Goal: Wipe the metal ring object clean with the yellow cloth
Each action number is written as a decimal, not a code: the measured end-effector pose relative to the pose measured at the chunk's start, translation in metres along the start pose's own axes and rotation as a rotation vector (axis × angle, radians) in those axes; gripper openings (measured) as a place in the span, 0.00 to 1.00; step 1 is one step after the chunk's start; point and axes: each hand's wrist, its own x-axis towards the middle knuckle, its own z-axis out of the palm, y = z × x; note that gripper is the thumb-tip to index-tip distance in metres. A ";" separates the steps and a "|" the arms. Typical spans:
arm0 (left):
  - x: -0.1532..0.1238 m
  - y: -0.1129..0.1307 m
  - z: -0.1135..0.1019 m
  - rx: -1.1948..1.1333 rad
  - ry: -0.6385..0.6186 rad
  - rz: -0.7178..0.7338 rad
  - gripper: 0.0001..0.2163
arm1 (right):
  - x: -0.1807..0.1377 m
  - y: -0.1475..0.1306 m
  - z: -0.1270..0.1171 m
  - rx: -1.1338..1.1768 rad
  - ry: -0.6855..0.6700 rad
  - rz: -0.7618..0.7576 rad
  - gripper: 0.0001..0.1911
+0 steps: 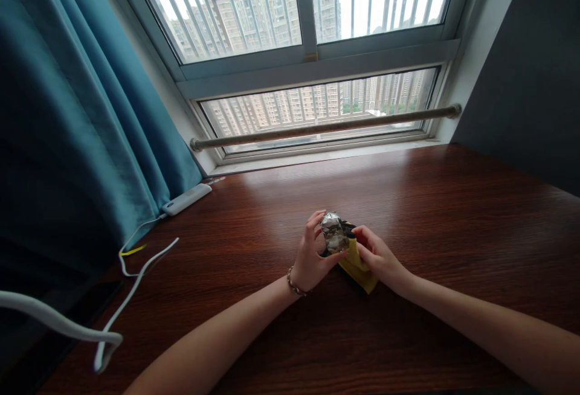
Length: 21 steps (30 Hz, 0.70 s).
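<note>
My left hand (310, 259) is curled around a shiny silver foil packet (334, 233), with the thumb beneath and the fingers along its far side. Close against the packet is a yellow and black fabric pouch (360, 271), slanting down toward me. The thumb and fingers of my right hand (378, 257) pinch the pouch at its upper right edge. Both items are just above or on the brown wooden table (272, 322); contact with it is unclear. What lies between packet and pouch is hidden.
A white power strip (186, 199) lies at the back left beside a blue curtain (149, 141). White cable (136, 289) loops over the table's left side, near a yellow strip (134, 250). Behind the table, a metal rail (326, 129) crosses the window.
</note>
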 end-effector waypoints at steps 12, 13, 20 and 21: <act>0.001 0.011 -0.008 0.011 -0.170 0.065 0.39 | -0.004 -0.004 0.000 -0.069 0.038 -0.097 0.06; 0.001 0.012 -0.008 0.010 -0.183 0.076 0.40 | -0.004 -0.005 0.000 -0.076 0.043 -0.099 0.06; 0.004 0.016 -0.012 0.048 -0.211 0.186 0.41 | -0.005 -0.011 0.001 -0.103 0.081 -0.130 0.05; 0.005 0.017 -0.012 0.059 -0.206 0.209 0.41 | -0.005 -0.011 0.001 -0.106 0.088 -0.134 0.05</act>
